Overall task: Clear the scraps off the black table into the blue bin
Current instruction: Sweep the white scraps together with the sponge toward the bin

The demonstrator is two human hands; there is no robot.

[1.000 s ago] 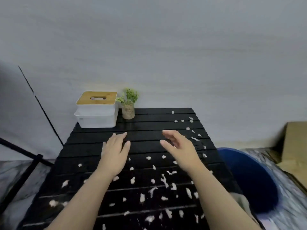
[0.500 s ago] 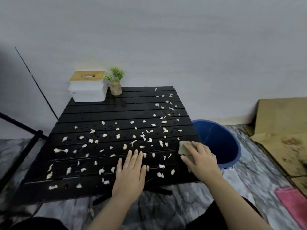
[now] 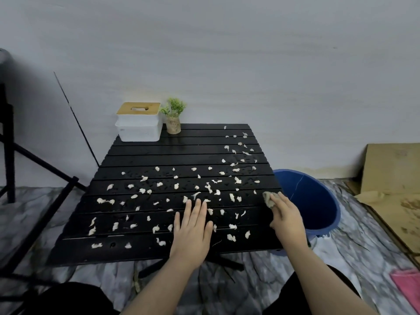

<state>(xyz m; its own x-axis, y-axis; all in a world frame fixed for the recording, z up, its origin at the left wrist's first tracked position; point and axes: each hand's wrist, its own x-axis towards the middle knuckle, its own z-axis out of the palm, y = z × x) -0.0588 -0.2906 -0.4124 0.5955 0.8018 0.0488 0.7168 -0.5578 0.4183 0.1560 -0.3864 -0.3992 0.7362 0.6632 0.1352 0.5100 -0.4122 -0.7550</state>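
Note:
Several small white scraps (image 3: 176,185) lie scattered over the black slatted table (image 3: 141,155), densest in the middle and along the right side. My left hand (image 3: 193,228) lies flat on the table near its front edge, fingers straight, among the scraps. At the table's right edge my right hand (image 3: 287,218) presses a small beige cloth (image 3: 269,198); the fingers cover most of the cloth. The blue bin (image 3: 318,201) stands on the floor just right of the table, beside my right hand.
A white box with a wooden lid (image 3: 138,122) and a small potted plant (image 3: 173,118) stand at the table's back left. Cardboard sheets (image 3: 391,173) lie on the floor at right, a pink item (image 3: 408,285) at bottom right, and black stand legs (image 3: 34,160) at left.
The view pulled back from the table. Both hands came down from the air: the left now lies flat near the front edge, the right pressed on the cloth at the right edge.

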